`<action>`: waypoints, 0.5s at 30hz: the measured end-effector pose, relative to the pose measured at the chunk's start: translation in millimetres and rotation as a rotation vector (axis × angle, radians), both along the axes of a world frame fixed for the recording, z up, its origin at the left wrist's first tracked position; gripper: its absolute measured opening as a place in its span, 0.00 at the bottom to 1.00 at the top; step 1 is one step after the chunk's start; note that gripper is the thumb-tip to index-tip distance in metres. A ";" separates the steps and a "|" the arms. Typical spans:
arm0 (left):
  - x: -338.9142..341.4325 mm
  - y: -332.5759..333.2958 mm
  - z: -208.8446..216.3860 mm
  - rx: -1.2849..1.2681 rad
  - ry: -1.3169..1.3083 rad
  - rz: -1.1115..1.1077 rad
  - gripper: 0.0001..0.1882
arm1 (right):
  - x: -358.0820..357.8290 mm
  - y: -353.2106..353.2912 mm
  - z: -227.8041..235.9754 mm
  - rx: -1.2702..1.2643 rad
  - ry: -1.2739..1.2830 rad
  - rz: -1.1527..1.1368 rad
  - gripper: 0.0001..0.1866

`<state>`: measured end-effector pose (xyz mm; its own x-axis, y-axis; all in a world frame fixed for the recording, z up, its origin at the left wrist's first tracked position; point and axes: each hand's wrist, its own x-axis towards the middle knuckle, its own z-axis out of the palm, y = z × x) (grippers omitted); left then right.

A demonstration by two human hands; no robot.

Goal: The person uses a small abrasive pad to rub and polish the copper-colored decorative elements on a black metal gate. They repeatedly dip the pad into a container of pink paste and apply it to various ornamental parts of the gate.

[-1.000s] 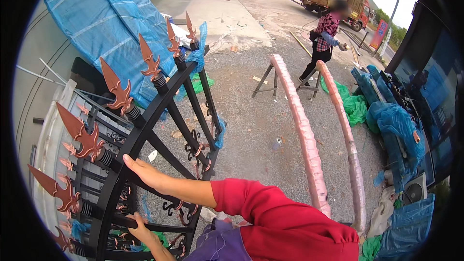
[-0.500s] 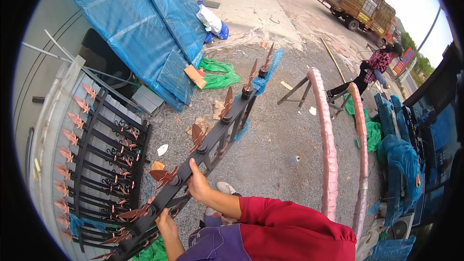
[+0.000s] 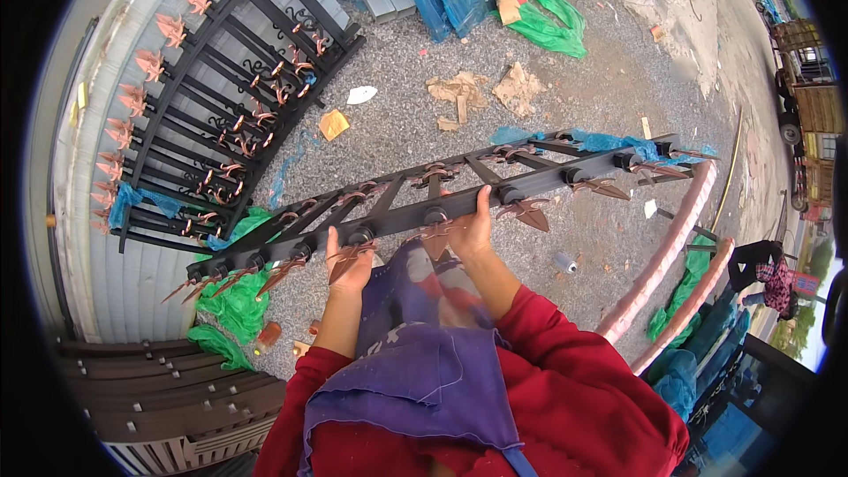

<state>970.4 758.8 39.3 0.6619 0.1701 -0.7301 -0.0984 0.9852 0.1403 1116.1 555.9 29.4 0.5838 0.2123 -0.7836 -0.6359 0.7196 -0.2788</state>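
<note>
While both grips hold the railing, gravel bears a container.

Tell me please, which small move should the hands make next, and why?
Perhaps the left hand and right hand should carry the black fence panel slightly toward the pink-wrapped bars: both hold its rail, and its end with blue wrapping points toward those bars.

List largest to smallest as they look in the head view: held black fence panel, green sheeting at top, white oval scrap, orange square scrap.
1. Held black fence panel
2. Green sheeting
3. White oval scrap and orange square scrap: too alike to rank
</note>
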 end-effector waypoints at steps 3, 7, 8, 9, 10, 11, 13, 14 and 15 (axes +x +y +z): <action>7.1 -29.6 -22.7 0.028 -0.142 -0.168 0.25 | 2.5 -41.2 -35.6 0.073 0.107 0.069 0.38; 5.6 -67.3 -34.4 0.007 0.274 -0.162 0.22 | 10.5 -74.0 -49.5 -0.112 0.144 -0.045 0.30; -2.4 -74.2 -46.0 -0.049 0.260 -0.169 0.23 | 8.0 -80.6 -53.0 -0.106 0.109 -0.042 0.30; -8.1 -80.4 -51.7 -0.023 0.285 -0.189 0.23 | 2.0 -88.6 -54.2 -0.173 0.162 -0.057 0.30; -14.1 -84.3 -54.2 0.007 0.311 -0.205 0.23 | -1.0 -96.0 -60.2 -0.095 0.168 -0.023 0.30; -15.2 -86.7 -50.6 0.023 0.310 -0.246 0.23 | -4.5 -100.6 -71.7 -0.154 0.156 -0.034 0.30; -19.6 -88.0 -43.9 0.061 0.312 -0.317 0.24 | -11.0 -102.6 -80.7 -0.245 0.136 -0.048 0.30; -23.7 -89.2 -40.4 0.107 0.325 -0.364 0.23 | -9.4 -99.8 -74.9 -0.247 0.144 -0.030 0.30; -28.1 -91.9 -36.6 0.151 0.339 -0.411 0.23 | -9.4 -101.5 -69.5 -0.221 0.135 0.010 0.31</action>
